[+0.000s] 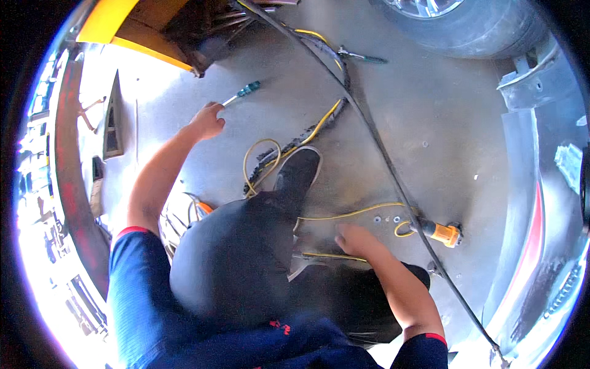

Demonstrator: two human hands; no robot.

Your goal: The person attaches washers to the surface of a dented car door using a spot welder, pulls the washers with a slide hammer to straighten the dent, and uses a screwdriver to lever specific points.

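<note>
My left hand (209, 121) reaches out over the floor at the left with its fingers curled. A screwdriver (247, 90) with a teal handle points away from it, its metal shaft meeting my fingertips, which look closed on the shaft's end. My right hand (357, 241) hangs low, between my bent legs and a yellow cord. Motion smears its fingers, and nothing shows clearly in them. To its right, an orange-yellow power tool (447, 234) lies on the floor. Several small washers (387, 219) lie between that tool and my right hand.
A dark hose (373, 130) crosses diagonally over the floor. A yellow cord (321, 125) loops by my shoe (299, 172). A ratchet-like tool (362, 56) lies farther off. A wheel (473, 31) and car body panel (522, 215) stand right, a yellow metal frame (147, 51) far left.
</note>
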